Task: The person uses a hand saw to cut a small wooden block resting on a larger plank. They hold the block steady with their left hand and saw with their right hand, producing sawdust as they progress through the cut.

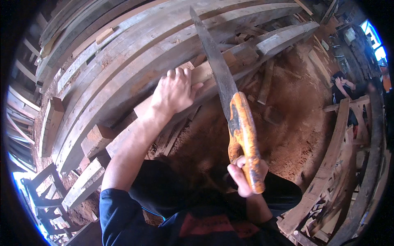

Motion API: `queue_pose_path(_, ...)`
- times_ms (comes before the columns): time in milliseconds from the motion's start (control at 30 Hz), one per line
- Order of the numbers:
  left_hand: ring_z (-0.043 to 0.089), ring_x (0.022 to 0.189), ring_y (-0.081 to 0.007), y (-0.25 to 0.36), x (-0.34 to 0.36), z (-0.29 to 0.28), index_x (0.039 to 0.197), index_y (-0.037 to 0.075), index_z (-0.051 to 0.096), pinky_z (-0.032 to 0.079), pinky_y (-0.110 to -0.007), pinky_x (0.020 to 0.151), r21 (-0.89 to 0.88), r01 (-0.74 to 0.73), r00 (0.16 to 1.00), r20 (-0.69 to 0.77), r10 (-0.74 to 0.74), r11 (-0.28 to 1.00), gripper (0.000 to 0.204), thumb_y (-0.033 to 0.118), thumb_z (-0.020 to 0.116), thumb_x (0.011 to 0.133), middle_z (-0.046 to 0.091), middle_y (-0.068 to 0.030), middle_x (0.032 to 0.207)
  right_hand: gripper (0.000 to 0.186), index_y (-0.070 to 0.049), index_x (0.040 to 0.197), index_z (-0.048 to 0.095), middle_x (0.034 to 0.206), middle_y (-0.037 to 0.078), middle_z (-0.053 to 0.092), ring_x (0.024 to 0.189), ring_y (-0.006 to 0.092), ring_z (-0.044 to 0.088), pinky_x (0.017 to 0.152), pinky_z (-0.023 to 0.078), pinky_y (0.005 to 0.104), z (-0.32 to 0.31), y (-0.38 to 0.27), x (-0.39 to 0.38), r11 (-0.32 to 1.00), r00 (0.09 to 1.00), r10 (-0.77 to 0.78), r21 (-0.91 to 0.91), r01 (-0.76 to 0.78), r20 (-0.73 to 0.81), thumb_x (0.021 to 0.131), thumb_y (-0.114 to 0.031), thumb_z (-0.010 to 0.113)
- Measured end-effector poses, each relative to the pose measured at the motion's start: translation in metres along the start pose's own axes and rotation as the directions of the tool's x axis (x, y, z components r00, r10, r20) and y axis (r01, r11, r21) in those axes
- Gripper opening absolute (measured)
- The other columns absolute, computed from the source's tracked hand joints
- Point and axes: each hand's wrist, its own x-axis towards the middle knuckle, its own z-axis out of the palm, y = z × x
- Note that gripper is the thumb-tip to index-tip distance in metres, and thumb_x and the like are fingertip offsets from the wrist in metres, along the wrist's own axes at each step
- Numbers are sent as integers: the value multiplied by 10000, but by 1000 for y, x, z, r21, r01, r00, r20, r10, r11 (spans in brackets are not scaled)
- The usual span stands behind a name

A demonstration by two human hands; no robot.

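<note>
My right hand [247,175] is wrapped round the worn orange handle of a handsaw [221,76]. The saw's grey blade points up and away, its tip over the beams at the top. My left hand [174,90] is closed over a pale wooden piece [202,74], fingers curled across its upper side. That piece lies along a longer timber [125,137] in front of me. The blade crosses by the right end of the pale piece; whether its teeth touch the wood I cannot tell.
Long grey beams [135,53] lie side by side beyond my hands. Reddish sawdust [287,135] covers the ground. Short offcuts [96,139] sit at left; a curved timber [328,164] and wood scraps lie at right. Another person's hands [344,83] show at far right.
</note>
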Motion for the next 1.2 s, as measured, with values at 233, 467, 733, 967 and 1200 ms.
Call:
queue_pose_path(233, 641, 900, -388, -8, -1, 3, 1071, -51, 511, 559, -452, 742, -7, -49, 998, -31, 48, 999, 531, 464, 534, 940, 601, -237, 946, 227, -50, 876, 532, 735, 70, 598, 627, 149, 592, 620, 484, 295, -17, -7, -66, 986, 997, 53, -164, -43, 61, 783, 59, 707)
queue_pose_path(467, 642, 877, -376, 4, -4, 1, 997, -41, 527, 556, -454, 704, -20, -111, 994, -28, 110, 994, 503, 456, 549, 926, 603, -219, 902, 219, -63, 883, 541, 755, 45, 580, 633, 134, 571, 562, 427, 282, 16, 14, 30, 970, 993, -98, -216, 112, 72, 789, 39, 711)
queue_pose_path(733, 648, 868, -374, -2, 2, 0, 1028, -65, 526, 568, -450, 711, -17, -77, 997, -21, 77, 997, 521, 449, 535, 940, 607, -245, 924, 235, -80, 808, 532, 659, 65, 586, 542, 179, 601, 506, 467, 308, -24, -16, -78, 945, 985, 79, -325, -25, 155, 756, -22, 753)
queue_pose_path(967, 644, 860, -393, -12, 6, 4, 1038, -78, 522, 565, -429, 716, 6, -17, 999, -40, 17, 1000, 477, 394, 491, 975, 609, -257, 903, 201, -59, 789, 564, 586, 46, 577, 509, 152, 582, 499, 466, 291, -12, -20, -30, 988, 992, 125, -90, -126, -12, 736, -29, 756)
queue_pose_path(1200, 643, 884, -396, -9, 5, 5, 1055, -50, 517, 549, -470, 741, -19, -12, 997, -83, 10, 1000, 472, 409, 528, 944, 610, -250, 934, 238, -18, 874, 539, 645, 59, 559, 546, 128, 553, 522, 453, 280, -37, 7, -39, 986, 996, 73, 146, -80, 53, 736, 121, 674)
